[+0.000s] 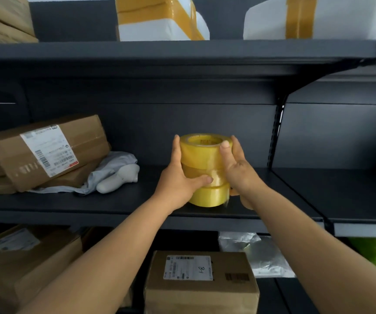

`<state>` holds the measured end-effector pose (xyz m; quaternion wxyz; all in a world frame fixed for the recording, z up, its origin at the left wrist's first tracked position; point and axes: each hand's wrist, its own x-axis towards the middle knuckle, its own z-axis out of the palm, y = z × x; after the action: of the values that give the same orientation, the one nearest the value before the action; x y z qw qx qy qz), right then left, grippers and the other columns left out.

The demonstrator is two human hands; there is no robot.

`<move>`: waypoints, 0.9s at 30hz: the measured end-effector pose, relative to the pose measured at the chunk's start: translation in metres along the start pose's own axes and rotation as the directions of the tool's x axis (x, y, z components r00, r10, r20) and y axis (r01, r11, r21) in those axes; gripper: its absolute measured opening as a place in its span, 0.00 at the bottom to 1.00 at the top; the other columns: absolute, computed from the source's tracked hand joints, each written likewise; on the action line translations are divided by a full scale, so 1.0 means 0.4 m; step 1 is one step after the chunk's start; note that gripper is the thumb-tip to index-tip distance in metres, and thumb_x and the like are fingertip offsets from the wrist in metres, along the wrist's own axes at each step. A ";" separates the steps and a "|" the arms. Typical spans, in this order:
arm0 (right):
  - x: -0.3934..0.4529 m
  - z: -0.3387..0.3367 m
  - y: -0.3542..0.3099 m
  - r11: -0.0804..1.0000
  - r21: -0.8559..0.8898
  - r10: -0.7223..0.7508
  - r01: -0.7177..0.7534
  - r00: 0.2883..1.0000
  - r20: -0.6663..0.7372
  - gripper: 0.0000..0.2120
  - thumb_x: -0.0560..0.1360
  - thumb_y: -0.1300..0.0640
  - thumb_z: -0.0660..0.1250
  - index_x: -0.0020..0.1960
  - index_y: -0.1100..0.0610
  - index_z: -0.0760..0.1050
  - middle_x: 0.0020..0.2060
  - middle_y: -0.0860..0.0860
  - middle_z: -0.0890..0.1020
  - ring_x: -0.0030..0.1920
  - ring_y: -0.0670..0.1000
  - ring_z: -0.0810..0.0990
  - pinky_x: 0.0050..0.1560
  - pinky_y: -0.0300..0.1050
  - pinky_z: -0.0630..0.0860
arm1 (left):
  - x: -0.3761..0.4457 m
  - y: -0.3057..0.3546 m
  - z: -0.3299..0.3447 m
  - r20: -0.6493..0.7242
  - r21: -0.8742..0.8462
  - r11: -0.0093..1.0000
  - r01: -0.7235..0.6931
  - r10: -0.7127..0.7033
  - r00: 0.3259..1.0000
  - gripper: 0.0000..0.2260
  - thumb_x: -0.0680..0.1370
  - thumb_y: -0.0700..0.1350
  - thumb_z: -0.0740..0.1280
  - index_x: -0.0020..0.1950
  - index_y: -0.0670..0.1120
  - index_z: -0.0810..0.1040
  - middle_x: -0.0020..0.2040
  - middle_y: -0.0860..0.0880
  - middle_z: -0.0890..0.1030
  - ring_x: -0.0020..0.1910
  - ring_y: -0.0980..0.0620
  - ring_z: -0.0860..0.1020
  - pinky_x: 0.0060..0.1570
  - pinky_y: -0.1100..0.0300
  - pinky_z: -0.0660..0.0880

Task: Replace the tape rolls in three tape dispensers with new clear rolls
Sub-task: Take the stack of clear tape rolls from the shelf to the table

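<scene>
The stack of three yellowish clear tape rolls (205, 168) is standing upright on the dark metal shelf (137, 200), near its front edge. The left hand (178, 180) is gripping the stack's left side, thumb curling across the middle roll. The right hand (237, 171) is gripping the stack's right side, thumb pressing the top roll. Left of the stack, a labelled cardboard box (46, 150) is leaning on a flatter box, with a grey plastic mailer bag (112, 171) lying between box and stack.

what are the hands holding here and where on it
Both hands clasp a stack of yellowish tape rolls by its curved sides: left hand on the left, right hand on the right.
</scene>
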<state>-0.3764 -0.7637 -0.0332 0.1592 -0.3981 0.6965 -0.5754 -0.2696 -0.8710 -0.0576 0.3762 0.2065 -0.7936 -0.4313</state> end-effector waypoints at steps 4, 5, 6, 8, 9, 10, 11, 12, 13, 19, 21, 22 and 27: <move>-0.067 -0.054 -0.011 0.999 -0.041 -0.005 0.001 0.995 -0.103 0.46 0.59 0.22 0.46 0.75 0.35 0.42 0.75 0.48 0.61 0.71 0.56 0.65 0.65 0.63 0.69 | -0.029 0.042 0.045 0.040 -0.049 0.998 -0.030 0.032 0.999 0.54 0.66 0.51 0.77 0.71 0.69 0.36 0.72 0.54 0.66 0.64 0.55 0.69 0.54 0.59 0.67; -0.085 -0.069 -0.008 0.999 -0.046 0.000 -0.007 0.991 -0.132 0.46 0.60 0.22 0.46 0.75 0.34 0.43 0.75 0.48 0.61 0.71 0.56 0.65 0.65 0.63 0.68 | -0.038 0.051 0.060 0.059 -0.063 0.997 -0.041 0.045 0.997 0.54 0.66 0.51 0.77 0.71 0.69 0.36 0.72 0.54 0.66 0.62 0.56 0.68 0.54 0.59 0.68; -0.103 -0.086 -0.004 0.999 -0.050 0.005 -0.013 0.987 -0.161 0.45 0.61 0.22 0.46 0.75 0.34 0.43 0.75 0.49 0.61 0.71 0.56 0.65 0.66 0.63 0.68 | -0.048 0.059 0.076 0.081 -0.079 0.995 -0.053 0.059 0.995 0.54 0.66 0.51 0.77 0.71 0.69 0.36 0.72 0.54 0.66 0.61 0.57 0.68 0.54 0.59 0.68; -0.140 -0.120 0.009 0.998 -0.058 0.007 -0.020 0.976 -0.218 0.41 0.65 0.23 0.47 0.75 0.35 0.43 0.75 0.48 0.61 0.71 0.56 0.64 0.67 0.62 0.67 | -0.067 0.076 0.112 0.130 -0.111 0.991 -0.075 0.089 0.988 0.54 0.66 0.50 0.78 0.72 0.68 0.36 0.72 0.55 0.66 0.60 0.58 0.68 0.54 0.59 0.68; -0.158 -0.138 0.016 0.998 -0.054 0.011 -0.025 0.970 -0.244 0.38 0.68 0.25 0.47 0.75 0.35 0.44 0.75 0.48 0.60 0.72 0.55 0.64 0.67 0.61 0.66 | -0.078 0.084 0.131 0.152 -0.123 0.989 -0.085 0.103 0.983 0.54 0.66 0.50 0.78 0.72 0.68 0.37 0.72 0.55 0.66 0.60 0.58 0.67 0.55 0.59 0.68; -0.177 -0.156 0.024 0.998 -0.046 0.023 -0.036 0.963 -0.268 0.37 0.70 0.26 0.48 0.75 0.35 0.44 0.75 0.48 0.60 0.71 0.56 0.64 0.67 0.61 0.66 | -0.090 0.092 0.151 0.174 -0.134 0.987 -0.092 0.115 0.978 0.54 0.66 0.50 0.78 0.72 0.67 0.37 0.72 0.54 0.66 0.60 0.58 0.67 0.55 0.58 0.68; -0.197 -0.175 0.032 0.998 -0.044 0.035 -0.050 0.956 -0.291 0.36 0.71 0.27 0.48 0.75 0.35 0.44 0.75 0.48 0.61 0.71 0.56 0.64 0.67 0.61 0.66 | -0.102 0.101 0.172 0.196 -0.145 0.985 -0.097 0.125 0.973 0.54 0.66 0.50 0.77 0.72 0.67 0.36 0.72 0.54 0.66 0.60 0.58 0.67 0.55 0.58 0.68; -0.217 -0.194 0.040 0.997 -0.049 0.044 -0.063 0.948 -0.314 0.35 0.71 0.27 0.48 0.75 0.35 0.44 0.75 0.49 0.61 0.71 0.56 0.64 0.68 0.61 0.66 | -0.115 0.110 0.192 0.216 -0.154 0.983 -0.102 0.134 0.967 0.54 0.66 0.50 0.77 0.72 0.67 0.36 0.73 0.54 0.65 0.60 0.58 0.67 0.55 0.58 0.68; -0.236 -0.213 0.048 0.996 -0.057 0.049 -0.072 0.940 -0.338 0.34 0.72 0.28 0.48 0.75 0.35 0.44 0.74 0.49 0.62 0.71 0.57 0.65 0.68 0.61 0.66 | -0.127 0.119 0.212 0.235 -0.162 0.981 -0.107 0.143 0.961 0.54 0.67 0.50 0.77 0.72 0.67 0.36 0.73 0.54 0.65 0.60 0.58 0.67 0.56 0.58 0.68; -0.364 -0.334 0.084 0.995 -0.021 0.082 -0.101 0.896 -0.437 0.34 0.71 0.27 0.49 0.73 0.33 0.44 0.74 0.49 0.63 0.70 0.56 0.67 0.66 0.63 0.67 | -0.208 0.189 0.341 0.331 -0.194 0.971 -0.141 0.200 0.922 0.53 0.67 0.51 0.77 0.73 0.67 0.36 0.73 0.54 0.65 0.67 0.51 0.68 0.58 0.55 0.69; -0.415 -0.380 0.097 0.994 -0.015 0.091 -0.110 0.877 -0.471 0.34 0.71 0.27 0.50 0.73 0.32 0.44 0.73 0.48 0.63 0.69 0.55 0.67 0.67 0.62 0.67 | -0.241 0.217 0.389 0.367 -0.209 0.967 -0.143 0.213 0.906 0.53 0.67 0.51 0.77 0.73 0.67 0.36 0.73 0.53 0.65 0.67 0.50 0.68 0.60 0.52 0.70; -0.444 -0.404 0.104 0.993 -0.014 0.096 -0.117 0.868 -0.487 0.34 0.71 0.27 0.50 0.73 0.33 0.44 0.73 0.48 0.63 0.69 0.55 0.67 0.67 0.61 0.67 | -0.260 0.232 0.415 0.386 -0.218 0.965 -0.142 0.219 0.896 0.53 0.67 0.51 0.77 0.72 0.67 0.36 0.73 0.53 0.65 0.67 0.50 0.68 0.60 0.51 0.70; -0.605 -0.536 0.136 0.984 -0.014 0.136 -0.178 0.800 -0.584 0.34 0.71 0.27 0.50 0.74 0.33 0.44 0.71 0.47 0.64 0.64 0.50 0.68 0.67 0.56 0.67 | -0.377 0.313 0.556 0.481 -0.285 0.950 -0.124 0.254 0.839 0.53 0.67 0.50 0.77 0.72 0.68 0.37 0.74 0.54 0.63 0.69 0.51 0.66 0.64 0.46 0.69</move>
<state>-0.3893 -0.4396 -0.0794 -0.0273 -0.1497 0.7614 -0.6301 -0.3470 -0.5870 -0.0924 0.2151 -0.0428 -0.8225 -0.5248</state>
